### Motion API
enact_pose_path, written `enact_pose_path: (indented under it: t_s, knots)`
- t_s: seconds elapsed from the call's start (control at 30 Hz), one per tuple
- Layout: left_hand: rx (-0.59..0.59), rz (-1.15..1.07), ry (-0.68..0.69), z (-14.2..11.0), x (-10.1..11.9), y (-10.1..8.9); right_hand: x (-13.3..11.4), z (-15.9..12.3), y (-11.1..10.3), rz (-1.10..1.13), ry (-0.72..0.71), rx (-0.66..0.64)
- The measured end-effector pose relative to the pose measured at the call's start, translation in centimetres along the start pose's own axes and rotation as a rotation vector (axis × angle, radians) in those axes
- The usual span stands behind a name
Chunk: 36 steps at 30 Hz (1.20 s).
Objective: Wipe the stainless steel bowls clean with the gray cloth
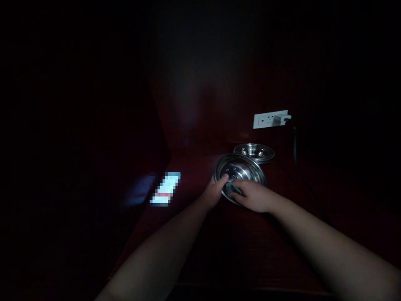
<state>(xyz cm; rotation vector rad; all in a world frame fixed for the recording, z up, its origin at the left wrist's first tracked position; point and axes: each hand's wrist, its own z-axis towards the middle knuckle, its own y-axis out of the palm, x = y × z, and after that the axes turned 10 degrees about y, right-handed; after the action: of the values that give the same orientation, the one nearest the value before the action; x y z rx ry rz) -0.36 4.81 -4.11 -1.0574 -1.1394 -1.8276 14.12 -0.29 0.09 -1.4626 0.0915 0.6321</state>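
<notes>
A shiny steel bowl [242,167] is tilted toward me above the dark red table. My left hand [215,191] holds its near left rim, thumb over the inner side and the other fingers hidden behind. Inside the bowl, my right hand [252,195] has its fingers curled round a small dark grey-green scrubbing pad [235,189], pressed to the inner wall. Dim light blurs the pad's details. Just behind stand one or more steel dishes [254,153] with a wide rim, partly covered by the bowl.
A phone with a lit, pixelated screen [166,189] lies to the left on the table [225,251]. On the back wall is a white socket plate [270,119] with a plug in it. A dark cable [295,146] hangs down from there. Deep shadow surrounds everything.
</notes>
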Motion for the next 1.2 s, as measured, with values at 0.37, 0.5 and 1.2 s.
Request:
enact_pose_path:
  t_s: [0.37,0.5,1.2]
  knots:
    - [-0.015,0.013,-0.003,0.03,-0.13,-0.15,0.08,0.01,-0.07,-0.034,0.054,-0.036]
    - [-0.01,0.024,-0.021,-0.13,0.23,0.03,0.02,-0.05,-0.28,-0.038,0.069,-0.041]
    - [-0.047,0.021,0.019,-0.13,0.14,0.0,-0.04,-0.14,-0.35,-0.052,0.071,-0.039]
